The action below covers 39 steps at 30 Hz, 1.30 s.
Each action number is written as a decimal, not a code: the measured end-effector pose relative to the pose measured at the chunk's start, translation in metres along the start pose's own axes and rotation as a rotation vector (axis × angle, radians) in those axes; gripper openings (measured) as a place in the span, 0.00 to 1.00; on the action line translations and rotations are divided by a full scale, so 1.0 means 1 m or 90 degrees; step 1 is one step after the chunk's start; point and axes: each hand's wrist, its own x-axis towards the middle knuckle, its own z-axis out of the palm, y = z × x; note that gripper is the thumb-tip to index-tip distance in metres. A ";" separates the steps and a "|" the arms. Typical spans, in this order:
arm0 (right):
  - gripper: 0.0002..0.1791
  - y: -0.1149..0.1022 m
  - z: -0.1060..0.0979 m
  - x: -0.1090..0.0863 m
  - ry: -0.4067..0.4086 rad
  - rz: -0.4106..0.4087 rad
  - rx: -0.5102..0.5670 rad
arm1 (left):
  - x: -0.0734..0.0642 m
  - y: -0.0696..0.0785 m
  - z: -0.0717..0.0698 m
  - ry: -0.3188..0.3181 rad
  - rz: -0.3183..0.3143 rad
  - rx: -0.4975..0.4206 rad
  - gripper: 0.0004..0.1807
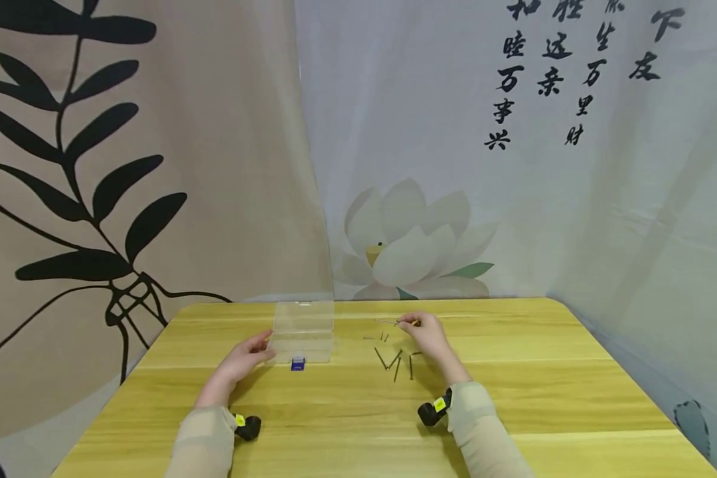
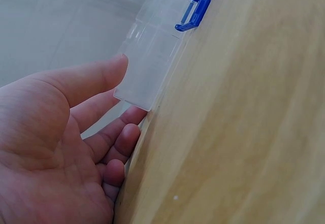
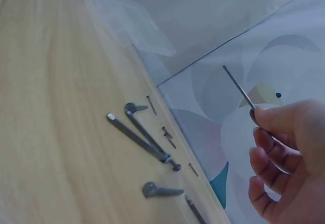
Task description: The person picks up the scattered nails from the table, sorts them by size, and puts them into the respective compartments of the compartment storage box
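Note:
A clear plastic box (image 1: 313, 346) with a blue latch (image 1: 297, 364) stands on the table, its lid (image 1: 303, 317) raised at the back. My left hand (image 1: 239, 364) is at the box's left side; in the left wrist view the thumb is extended beside the corner and the other fingers are loosely bent. My right hand (image 1: 429, 333) pinches a thin metal nail (image 3: 237, 86) between thumb and forefinger, raised above the table and pointing left in the head view. The fingers hide its other end. Under and beside this hand lie several larger nails (image 3: 134, 136) and small nails (image 3: 152, 105).
The yellow wood-grain table (image 1: 334, 425) reaches back to a hanging cloth (image 1: 245, 166) printed with leaves, a lotus and writing. Black wrist cameras (image 1: 433, 410) sit at both cuffs. The loose nails lie to the right of the box.

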 end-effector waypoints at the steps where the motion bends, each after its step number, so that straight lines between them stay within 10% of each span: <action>1: 0.07 -0.001 0.000 0.000 0.003 -0.002 -0.001 | 0.000 0.000 0.000 -0.003 0.002 0.006 0.35; 39: 0.07 -0.035 0.072 0.020 -0.134 -0.129 0.012 | -0.001 -0.006 0.002 0.016 -0.016 -0.017 0.33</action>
